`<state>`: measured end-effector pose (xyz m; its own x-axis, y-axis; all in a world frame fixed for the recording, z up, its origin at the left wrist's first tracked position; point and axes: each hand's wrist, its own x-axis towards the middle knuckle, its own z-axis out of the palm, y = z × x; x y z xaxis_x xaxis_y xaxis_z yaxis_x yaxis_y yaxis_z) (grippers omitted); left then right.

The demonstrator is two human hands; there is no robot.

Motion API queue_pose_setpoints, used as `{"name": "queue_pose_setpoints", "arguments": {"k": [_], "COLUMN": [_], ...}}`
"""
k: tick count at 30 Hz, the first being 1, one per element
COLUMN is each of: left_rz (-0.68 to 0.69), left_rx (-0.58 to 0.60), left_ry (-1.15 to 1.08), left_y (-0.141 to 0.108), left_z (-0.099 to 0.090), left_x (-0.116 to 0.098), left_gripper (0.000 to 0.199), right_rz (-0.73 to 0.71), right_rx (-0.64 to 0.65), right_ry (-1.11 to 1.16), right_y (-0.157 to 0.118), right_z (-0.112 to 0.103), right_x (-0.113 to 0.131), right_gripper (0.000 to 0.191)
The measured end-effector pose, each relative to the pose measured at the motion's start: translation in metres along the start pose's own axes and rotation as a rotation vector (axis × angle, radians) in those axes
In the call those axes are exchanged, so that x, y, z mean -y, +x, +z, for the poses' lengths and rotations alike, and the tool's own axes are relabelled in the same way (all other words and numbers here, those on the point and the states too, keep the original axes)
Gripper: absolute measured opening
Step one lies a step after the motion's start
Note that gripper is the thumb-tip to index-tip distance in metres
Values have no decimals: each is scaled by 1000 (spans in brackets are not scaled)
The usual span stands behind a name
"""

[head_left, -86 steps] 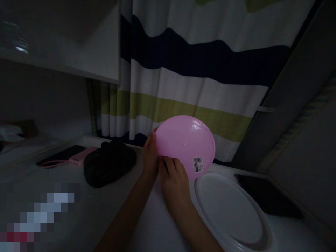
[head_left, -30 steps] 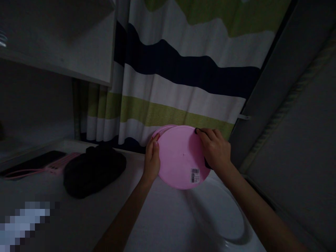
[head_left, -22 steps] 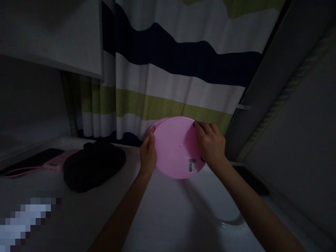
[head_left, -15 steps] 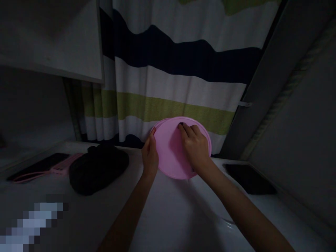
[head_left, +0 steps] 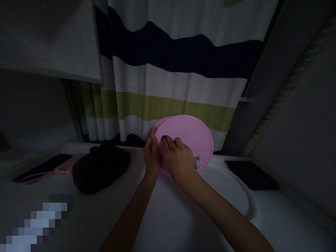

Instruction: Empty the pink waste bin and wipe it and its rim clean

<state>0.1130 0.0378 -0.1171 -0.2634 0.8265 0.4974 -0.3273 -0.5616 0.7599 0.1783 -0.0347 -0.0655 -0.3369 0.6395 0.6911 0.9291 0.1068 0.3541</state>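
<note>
Partly curled hands (head_left: pixel 177 155), holding disc (head_left: pixel 194 136), black scrap (head_left: pixel 165 137)

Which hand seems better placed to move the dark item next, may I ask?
Probably the right hand: it holds the dark item over the pink disc, which the left hand is gripping.
</note>
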Motion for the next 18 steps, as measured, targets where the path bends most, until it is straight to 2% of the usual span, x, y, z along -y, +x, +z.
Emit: {"name": "queue_pose_setpoints", "arguments": {"k": [3,8,12,14,18], "left_rz": [85,41,58,62,62], "left_rx": [-30,-38,-35,-33,-21], "left_ry": [35,8,-9,-21,-40], "left_y": [-1,0,1,1,1], "left_z": [2,2,2,2,2], "left_x": [-1,3,5,5,6], "left_gripper": [42,42,43,43,43], "right_rz": [147,456,639,688,682], "right_rx": [-53,-136,-265,-307,-308], "right_ry": [-29,-4,68,83,118], "right_y": [-15,-39,-50,-52,-52], "right_z": [1,2,5,8,9], "right_x": [-23,-65,-84,-86,-87], "right_gripper": [26,27,24,23,23]}}
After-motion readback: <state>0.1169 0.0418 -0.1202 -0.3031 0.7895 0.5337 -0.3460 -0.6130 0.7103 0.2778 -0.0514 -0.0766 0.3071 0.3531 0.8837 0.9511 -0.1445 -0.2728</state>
